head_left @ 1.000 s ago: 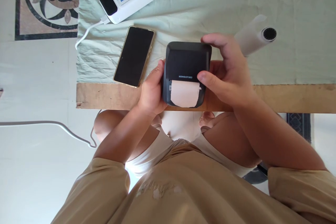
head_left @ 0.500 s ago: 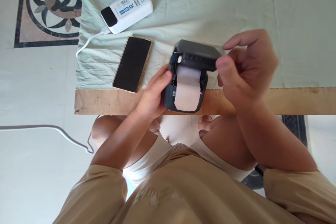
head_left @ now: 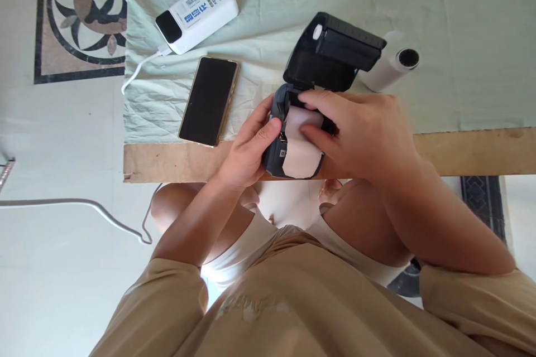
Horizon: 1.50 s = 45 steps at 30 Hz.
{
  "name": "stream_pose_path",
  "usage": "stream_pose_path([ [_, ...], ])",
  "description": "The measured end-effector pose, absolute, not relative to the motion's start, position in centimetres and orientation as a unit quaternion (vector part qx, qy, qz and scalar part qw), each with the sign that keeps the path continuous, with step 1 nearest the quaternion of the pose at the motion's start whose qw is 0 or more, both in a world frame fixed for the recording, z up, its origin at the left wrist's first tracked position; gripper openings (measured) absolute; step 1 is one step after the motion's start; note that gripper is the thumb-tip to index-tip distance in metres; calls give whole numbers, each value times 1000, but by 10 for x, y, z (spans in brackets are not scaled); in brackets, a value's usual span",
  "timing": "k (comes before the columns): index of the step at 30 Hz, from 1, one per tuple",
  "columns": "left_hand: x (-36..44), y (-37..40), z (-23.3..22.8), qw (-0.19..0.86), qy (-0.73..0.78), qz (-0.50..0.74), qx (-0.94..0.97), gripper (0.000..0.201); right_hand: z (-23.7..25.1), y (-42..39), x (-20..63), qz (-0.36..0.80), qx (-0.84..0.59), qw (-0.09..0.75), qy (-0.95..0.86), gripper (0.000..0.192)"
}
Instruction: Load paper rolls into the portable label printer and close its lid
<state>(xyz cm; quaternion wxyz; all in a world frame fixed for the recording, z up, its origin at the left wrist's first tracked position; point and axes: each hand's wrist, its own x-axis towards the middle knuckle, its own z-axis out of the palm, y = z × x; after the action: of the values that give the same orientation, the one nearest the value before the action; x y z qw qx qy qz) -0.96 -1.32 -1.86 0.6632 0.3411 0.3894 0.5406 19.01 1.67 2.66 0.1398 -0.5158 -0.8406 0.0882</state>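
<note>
A small black label printer [head_left: 330, 56] rests at the table's near edge with its lid swung fully open and back. My left hand [head_left: 247, 150] grips the printer's left side. My right hand [head_left: 364, 134] reaches into the open bay, thumb and fingers on the white paper roll [head_left: 299, 148] inside it; a strip of paper hangs over the front. A second white paper roll [head_left: 391, 66] lies on the cloth just right of the lid.
A black phone [head_left: 208, 100] lies face up left of the printer. A white power bank [head_left: 196, 13] with a white cable [head_left: 138, 64] sits behind it. A pale green cloth [head_left: 460, 39] covers the wooden table [head_left: 473, 150]. A panda rug [head_left: 84, 11] lies on the floor.
The printer's lid went from shut to fully open. My right hand let go of the lid and moved down onto the paper roll in the bay.
</note>
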Motion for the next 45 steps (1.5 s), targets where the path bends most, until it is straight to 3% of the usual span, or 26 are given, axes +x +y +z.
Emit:
stream_pose_path([
  [4,-12,-12,-21,673,394,520,349,57,37,19,190,189,-533,109,-818,38],
  [8,-13,-12,-22,671,404,520,340,58,40,22,200,328,-505,203,-772,43],
  [13,-14,-11,-18,679,417,531,289,50,33,37,216,526,-472,410,-577,53],
  [17,-14,-7,-12,693,432,524,242,47,12,49,221,548,-527,431,-486,48],
  [21,-11,-4,-10,691,442,532,212,35,-17,47,224,485,-563,418,-522,39],
  [25,-9,-4,-12,675,438,553,216,26,-28,43,228,354,-541,365,-670,28],
  [30,-11,-7,-15,664,453,547,232,31,-11,41,223,192,-543,238,-782,21],
  [34,-14,-9,-15,653,475,539,238,35,-5,39,215,178,-585,173,-772,24],
  [38,-14,-8,-13,659,465,538,245,35,-6,36,224,163,-561,271,-765,48],
  [41,-13,-5,-11,676,450,531,243,28,-6,42,245,86,-539,360,-756,39],
  [45,-10,-4,-9,678,452,532,230,31,-11,63,267,1,-605,350,-715,46],
])
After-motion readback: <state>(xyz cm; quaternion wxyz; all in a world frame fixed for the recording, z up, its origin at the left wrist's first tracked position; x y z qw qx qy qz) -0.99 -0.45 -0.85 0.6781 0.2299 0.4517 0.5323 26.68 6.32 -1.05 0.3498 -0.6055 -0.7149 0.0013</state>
